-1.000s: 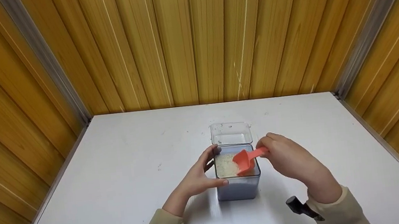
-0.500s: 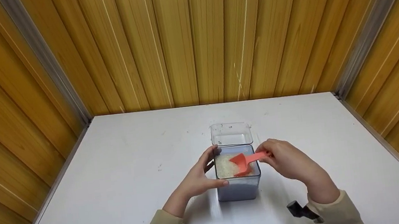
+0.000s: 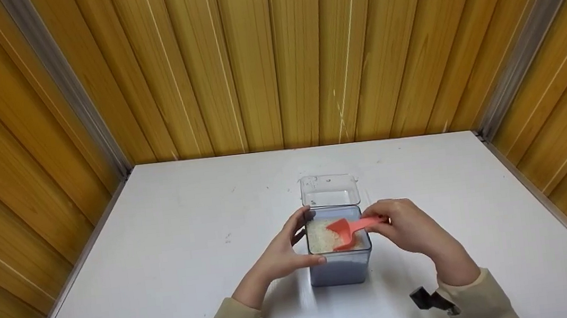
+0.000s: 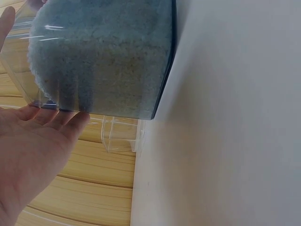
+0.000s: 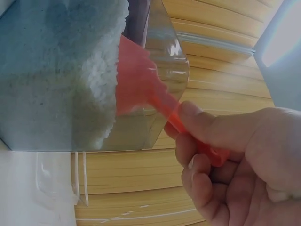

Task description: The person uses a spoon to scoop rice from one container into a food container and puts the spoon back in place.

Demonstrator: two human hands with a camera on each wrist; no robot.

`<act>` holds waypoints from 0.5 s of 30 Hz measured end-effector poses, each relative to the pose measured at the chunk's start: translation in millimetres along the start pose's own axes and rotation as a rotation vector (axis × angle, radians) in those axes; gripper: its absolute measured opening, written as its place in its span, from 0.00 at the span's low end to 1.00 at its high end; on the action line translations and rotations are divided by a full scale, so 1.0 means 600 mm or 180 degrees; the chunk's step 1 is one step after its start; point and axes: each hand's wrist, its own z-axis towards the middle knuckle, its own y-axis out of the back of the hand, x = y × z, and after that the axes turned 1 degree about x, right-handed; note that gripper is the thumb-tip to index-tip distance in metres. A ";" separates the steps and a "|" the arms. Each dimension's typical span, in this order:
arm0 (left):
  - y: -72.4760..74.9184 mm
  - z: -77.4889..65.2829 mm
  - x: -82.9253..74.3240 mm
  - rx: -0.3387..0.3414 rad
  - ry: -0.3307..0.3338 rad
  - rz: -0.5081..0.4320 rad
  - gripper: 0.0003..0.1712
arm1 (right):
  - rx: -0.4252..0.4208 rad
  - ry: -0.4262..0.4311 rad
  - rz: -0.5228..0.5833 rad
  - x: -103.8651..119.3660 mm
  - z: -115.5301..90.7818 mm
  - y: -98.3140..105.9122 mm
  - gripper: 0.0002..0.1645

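Note:
A clear bluish storage container stands upright on the table, well filled with white rice. My left hand holds it from the left, thumb along the near side and fingers at the back left corner. In the left wrist view, the fingertips touch the container wall. Between thumb and curled fingers, my right hand pinches the handle of a coral-red scoop. The scoop's bowl lies inside the container at the rice surface, its front edge among the grains. In the right wrist view, the scoop shows through the clear wall.
Behind the container sits a clear lid, cavity facing up. Small specks lie scattered on the white table. Wood-patterned walls close off the back and both sides.
The right hand has come slightly lower and the scoop has turned, with its bowl now lying flatter on the rice. The left hand and container have stayed in place.

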 end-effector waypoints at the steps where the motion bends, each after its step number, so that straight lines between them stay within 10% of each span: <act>1: 0.000 0.000 0.000 0.0000 0.0004 -0.0004 0.62 | 0.0006 0.0001 0.0035 -0.003 0.000 -0.001 0.06; 15: 0.000 -0.001 0.001 0.0014 0.0011 -0.0049 0.62 | -0.0049 0.0001 0.0423 -0.032 0.003 -0.011 0.09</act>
